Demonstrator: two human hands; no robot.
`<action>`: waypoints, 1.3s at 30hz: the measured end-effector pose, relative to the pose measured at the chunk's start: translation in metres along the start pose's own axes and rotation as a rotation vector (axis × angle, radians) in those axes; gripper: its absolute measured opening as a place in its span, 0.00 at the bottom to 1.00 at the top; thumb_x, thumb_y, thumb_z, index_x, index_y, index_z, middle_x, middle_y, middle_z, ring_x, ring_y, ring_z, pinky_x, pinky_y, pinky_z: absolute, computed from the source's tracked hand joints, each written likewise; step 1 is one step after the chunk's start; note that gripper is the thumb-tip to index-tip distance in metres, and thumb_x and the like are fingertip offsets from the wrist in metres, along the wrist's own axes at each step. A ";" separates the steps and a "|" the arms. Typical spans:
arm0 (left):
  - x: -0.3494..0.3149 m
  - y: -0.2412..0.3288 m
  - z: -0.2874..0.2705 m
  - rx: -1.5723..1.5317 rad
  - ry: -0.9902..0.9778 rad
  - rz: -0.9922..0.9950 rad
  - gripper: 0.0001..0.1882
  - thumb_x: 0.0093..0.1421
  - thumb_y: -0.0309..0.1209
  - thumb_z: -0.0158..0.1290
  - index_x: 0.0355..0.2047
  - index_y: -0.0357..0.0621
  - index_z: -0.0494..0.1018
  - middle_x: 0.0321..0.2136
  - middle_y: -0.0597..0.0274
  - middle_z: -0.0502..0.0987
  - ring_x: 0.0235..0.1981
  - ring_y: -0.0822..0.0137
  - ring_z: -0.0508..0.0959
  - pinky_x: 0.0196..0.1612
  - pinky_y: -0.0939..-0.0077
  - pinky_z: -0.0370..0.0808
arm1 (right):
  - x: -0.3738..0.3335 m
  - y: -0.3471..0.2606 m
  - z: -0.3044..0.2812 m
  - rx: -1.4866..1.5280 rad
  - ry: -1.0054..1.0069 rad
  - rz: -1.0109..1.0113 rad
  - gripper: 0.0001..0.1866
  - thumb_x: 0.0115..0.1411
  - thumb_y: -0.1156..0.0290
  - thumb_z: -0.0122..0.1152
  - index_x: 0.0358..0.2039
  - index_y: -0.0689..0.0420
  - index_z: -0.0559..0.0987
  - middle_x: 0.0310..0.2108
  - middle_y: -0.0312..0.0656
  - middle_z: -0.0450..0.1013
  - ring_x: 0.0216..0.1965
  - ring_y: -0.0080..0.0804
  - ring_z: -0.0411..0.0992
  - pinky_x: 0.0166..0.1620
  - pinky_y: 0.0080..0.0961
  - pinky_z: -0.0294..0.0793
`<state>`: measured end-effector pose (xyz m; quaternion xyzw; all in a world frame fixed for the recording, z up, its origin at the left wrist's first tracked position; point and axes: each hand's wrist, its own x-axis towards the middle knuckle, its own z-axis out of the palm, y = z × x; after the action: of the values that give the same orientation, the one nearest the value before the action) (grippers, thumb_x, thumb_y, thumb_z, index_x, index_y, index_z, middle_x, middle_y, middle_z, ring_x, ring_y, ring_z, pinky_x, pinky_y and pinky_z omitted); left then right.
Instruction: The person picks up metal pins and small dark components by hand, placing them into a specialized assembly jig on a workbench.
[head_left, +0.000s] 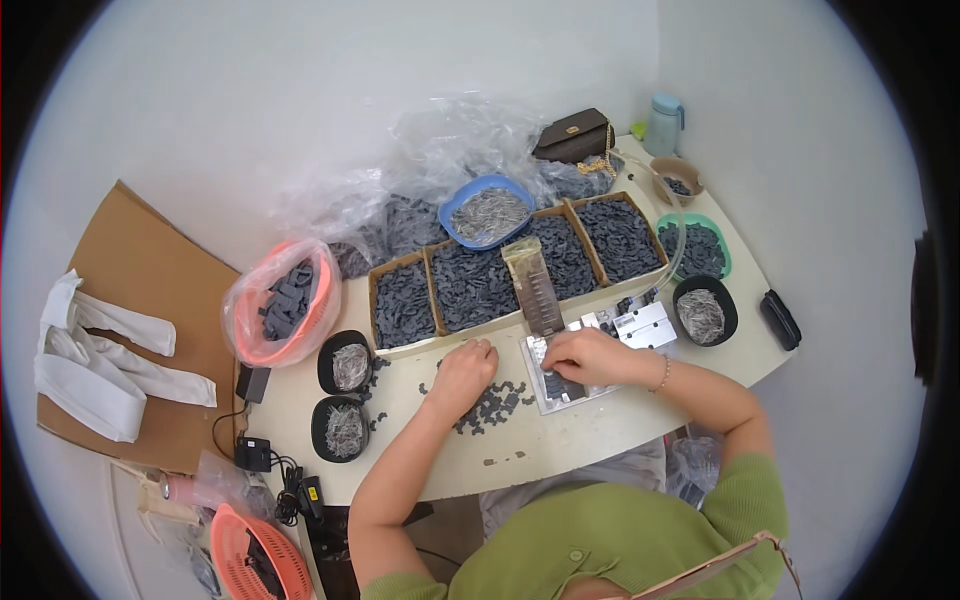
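My left hand (pixel 463 372) rests palm down on the white table (pixel 420 460), fingers curled over a loose heap of small dark plastic parts (pixel 492 406). My right hand (pixel 588 355) presses on a flat metal jig (pixel 560 385) that holds a row of the dark parts, fingers closed over them. A slanted clear chute (pixel 533 285) runs down into the jig. Whether either hand pinches a part is hidden by the fingers.
Cardboard trays of dark parts (pixel 470 285) line the back. A blue bowl (pixel 487 212), black bowls of silvery pins (pixel 344 428) (pixel 705 310), a pink basket in a bag (pixel 283 300), a green basket (pixel 700 248), a brown purse (pixel 575 135) and a bottle (pixel 663 122) surround them.
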<state>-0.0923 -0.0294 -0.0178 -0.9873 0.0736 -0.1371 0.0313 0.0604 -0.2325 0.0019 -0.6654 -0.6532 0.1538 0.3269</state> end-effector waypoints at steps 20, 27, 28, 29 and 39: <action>0.034 0.048 -0.010 -0.797 0.252 -0.623 0.07 0.54 0.21 0.56 0.35 0.38 0.76 0.30 0.55 0.80 0.27 0.62 0.80 0.32 0.73 0.76 | -0.029 0.003 0.006 -0.215 0.224 -0.115 0.10 0.52 0.73 0.62 0.37 0.57 0.78 0.34 0.41 0.74 0.37 0.39 0.73 0.40 0.31 0.74; 0.023 0.045 -0.010 -0.604 0.385 -0.387 0.07 0.51 0.19 0.57 0.32 0.39 0.76 0.28 0.57 0.78 0.28 0.62 0.79 0.32 0.74 0.76 | 0.001 -0.002 -0.003 -0.245 0.243 -0.097 0.09 0.53 0.73 0.62 0.36 0.57 0.79 0.34 0.40 0.74 0.37 0.40 0.72 0.40 0.33 0.73; 0.023 0.053 -0.011 -0.531 0.387 -0.311 0.07 0.50 0.18 0.57 0.31 0.39 0.76 0.28 0.58 0.78 0.29 0.61 0.79 0.32 0.75 0.76 | 0.006 0.001 -0.008 -0.216 0.274 -0.092 0.08 0.53 0.73 0.61 0.35 0.57 0.79 0.34 0.39 0.74 0.37 0.40 0.72 0.40 0.33 0.73; 0.019 0.060 -0.002 -0.483 0.344 -0.255 0.11 0.47 0.18 0.56 0.33 0.40 0.76 0.30 0.57 0.77 0.31 0.57 0.79 0.32 0.71 0.76 | 0.010 0.003 -0.013 -0.185 0.301 -0.090 0.08 0.53 0.73 0.61 0.35 0.57 0.79 0.33 0.39 0.74 0.37 0.40 0.72 0.40 0.33 0.73; 0.012 0.097 0.005 -0.023 0.240 0.005 0.15 0.47 0.23 0.53 0.37 0.30 0.75 0.40 0.47 0.76 0.41 0.53 0.76 0.42 0.66 0.76 | 0.022 0.002 -0.010 -0.162 0.200 -0.095 0.08 0.53 0.74 0.60 0.34 0.57 0.80 0.34 0.39 0.75 0.38 0.40 0.73 0.40 0.34 0.73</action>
<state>-0.0929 -0.1272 -0.0277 -0.9639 0.0808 -0.2536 0.0110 0.0707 -0.2131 0.0126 -0.6700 -0.6583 0.0181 0.3425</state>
